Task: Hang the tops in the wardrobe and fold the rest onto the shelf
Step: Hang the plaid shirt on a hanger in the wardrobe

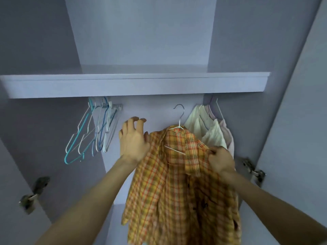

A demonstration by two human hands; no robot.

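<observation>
Orange-yellow plaid cotton shirt (177,183) sits on the white wire hanger (178,124); right hand (221,160) pinches its shoulder, left hand (133,140) loose, holding nothing. I'd steady the collar and lift the hook straight up.

The shirt (177,183) is motion-blurred and cut off by the bottom edge. The shelf (134,85) hides the rail and the hooks of the hangers (92,131) at centre left. The pale tops (212,128) are partly hidden behind the shirt.

We see a soft woven plaid shirt (178,183) on a thin coated-wire hanger (178,121) with a shiny metal hook; the shelf (134,85) looks smooth, matt laminate.
</observation>
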